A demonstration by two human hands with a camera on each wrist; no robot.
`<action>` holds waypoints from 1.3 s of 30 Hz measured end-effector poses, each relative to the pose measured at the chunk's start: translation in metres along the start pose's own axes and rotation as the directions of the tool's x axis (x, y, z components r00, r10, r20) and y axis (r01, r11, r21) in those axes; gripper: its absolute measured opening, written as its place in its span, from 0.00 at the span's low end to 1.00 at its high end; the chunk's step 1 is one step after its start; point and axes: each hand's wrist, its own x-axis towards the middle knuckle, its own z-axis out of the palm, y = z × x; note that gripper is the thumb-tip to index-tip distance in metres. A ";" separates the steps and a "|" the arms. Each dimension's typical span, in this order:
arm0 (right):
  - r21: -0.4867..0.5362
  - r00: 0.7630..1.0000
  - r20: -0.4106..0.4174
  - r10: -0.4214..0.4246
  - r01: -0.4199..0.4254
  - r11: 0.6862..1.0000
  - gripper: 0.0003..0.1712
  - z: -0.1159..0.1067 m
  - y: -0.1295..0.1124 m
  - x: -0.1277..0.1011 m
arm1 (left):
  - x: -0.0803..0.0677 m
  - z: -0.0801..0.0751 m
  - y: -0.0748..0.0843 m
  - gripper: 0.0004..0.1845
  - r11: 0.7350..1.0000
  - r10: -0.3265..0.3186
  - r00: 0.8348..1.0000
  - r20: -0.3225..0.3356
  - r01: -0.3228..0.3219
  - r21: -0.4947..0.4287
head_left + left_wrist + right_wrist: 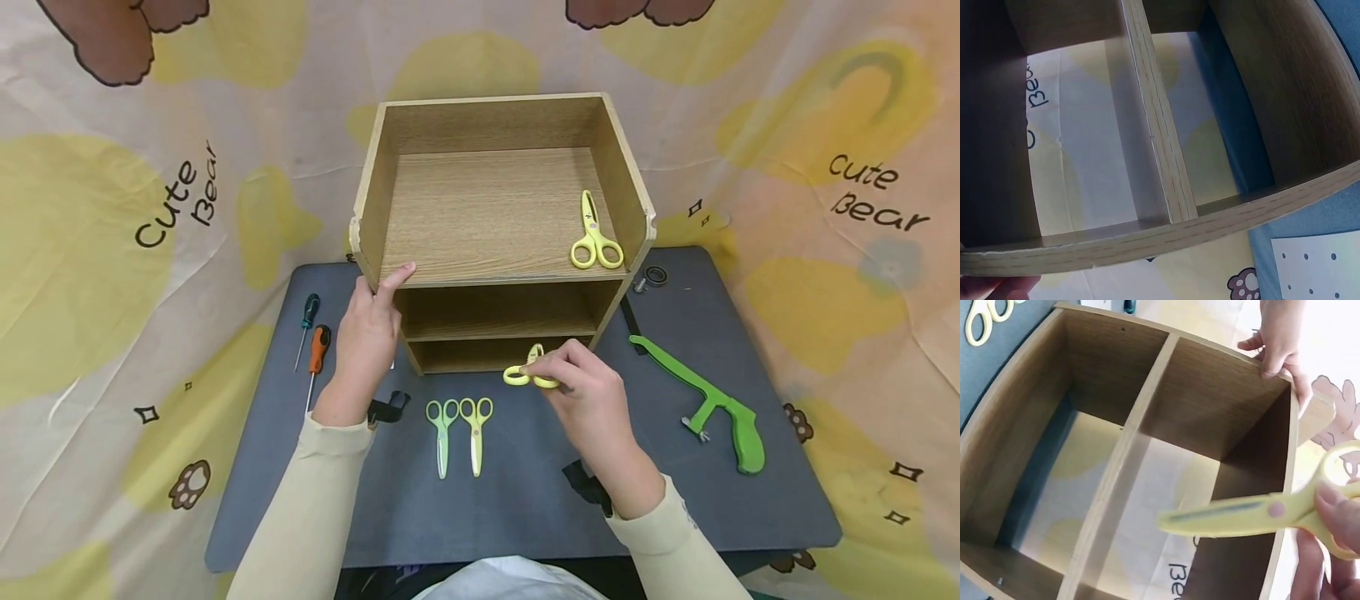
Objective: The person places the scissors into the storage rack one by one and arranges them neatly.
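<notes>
Pinched in my right hand [592, 400] is a pair of yellow scissors [528, 373], fingers curled round the handles, blades aimed at 12 o'clock into the wooden shelf's [495, 217] lower openings. My left hand [367, 333] grips the shelf's front left corner, thumb curled over the top edge. Another yellow pair [595, 235] lies on the top tier at 2 o'clock. Two pale pairs [459, 432] lie on the grey mat [525, 492] at 6 o'clock, screwdrivers [313, 346] at 9, a green tool [708, 400] at 3.
</notes>
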 end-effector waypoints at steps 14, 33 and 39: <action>0.057 0.936 -0.241 -0.255 0.276 0.959 0.05 -0.010 -0.001 0.013 | 0.002 0.002 0.001 0.39 1.000 -0.023 1.000 0.016 0.023 0.014; 0.006 0.915 -0.350 -0.199 0.215 0.977 0.10 0.011 0.022 0.056 | -0.001 0.002 -0.002 0.38 1.000 -0.001 1.000 -0.010 0.001 0.013; -0.029 0.941 -0.305 -0.144 0.142 0.989 0.12 0.013 0.029 0.062 | 0.000 0.002 -0.001 0.38 1.000 0.005 1.000 -0.014 -0.005 0.016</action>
